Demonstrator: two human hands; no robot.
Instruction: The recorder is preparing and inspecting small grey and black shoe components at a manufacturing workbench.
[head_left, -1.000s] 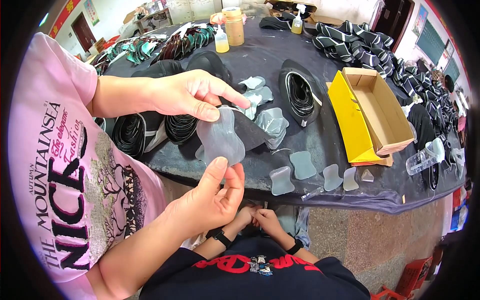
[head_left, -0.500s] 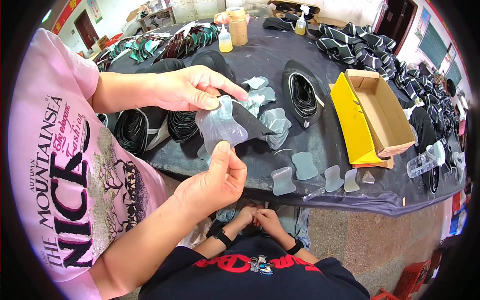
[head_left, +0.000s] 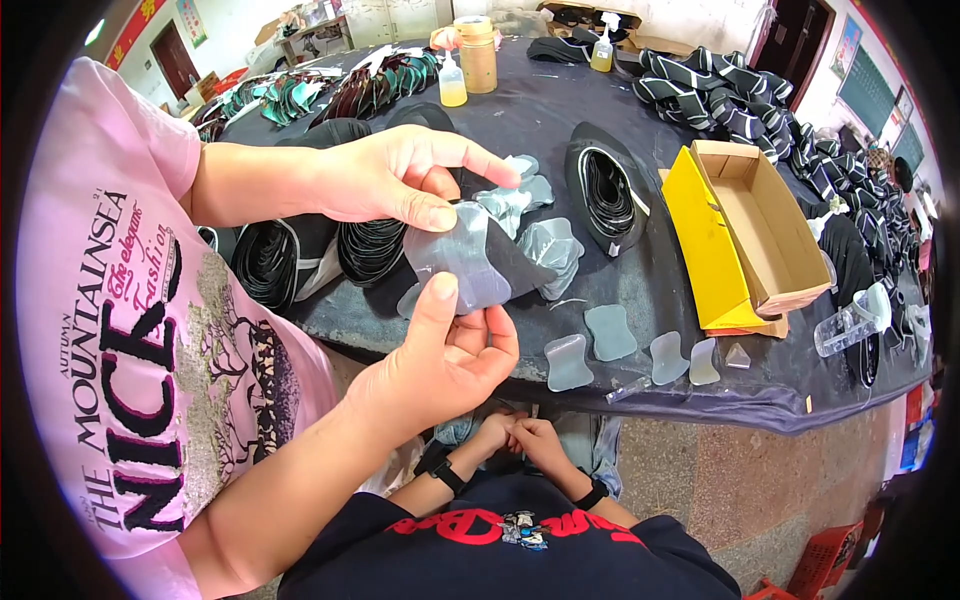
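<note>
Below the table edge, my left hand and my right hand rest together over my lap, fingers curled in and touching. Nothing shows in either hand. Dark bands circle both my wrists. Above them, a co-worker in a pink shirt holds a clear, wavy-edged plastic sheet over a dark fabric piece. The co-worker's upper hand presses the sheet's top edge with its thumb, while the lower hand pinches its bottom edge. Several similar clear sheets lie on the table nearest my hands.
The dark-covered table bears a yellow cardboard box, a nested stack of black fabric pieces and a pile of clear sheets. Farther back are a pump bottle and heaped black pieces. A clear cup lies at right.
The co-worker's hands have shifted slightly right with the plastic sheet and dark fabric, and the sheet's tilt has changed. My own hands stay in place.
</note>
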